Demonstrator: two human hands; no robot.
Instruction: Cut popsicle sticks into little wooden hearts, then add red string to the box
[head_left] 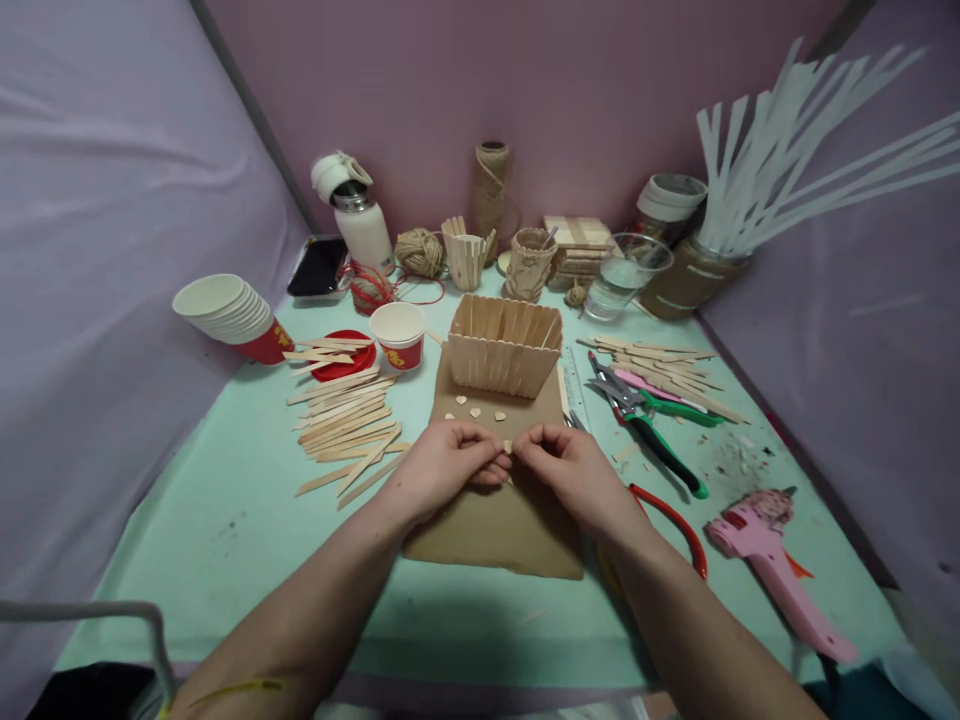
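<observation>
Over the brown cardboard sheet (491, 545) on the bench (262, 570), our two hands meet at a small pale wooden piece (508, 447). Our left hand (459, 455) is mostly closed, fingers curled, with the piece at its thumb and fingertips; our right hand (562, 462) is drawn into a pinch on the piece's other side. Several similar chips (475, 413) lie on the cardboard just beyond our fingers, and behind them, at the sheet's far end, we have the scallop-edged craft-stick box (504, 367).

To our left lie loose craft sticks (349, 420), near a white-and-red paper cup (401, 350). To our right we see pruning shears (664, 450) with black-and-green handles and, nearer us, a pink glue gun (784, 585) on its side. A clear cup of water (615, 290) stands farther back.
</observation>
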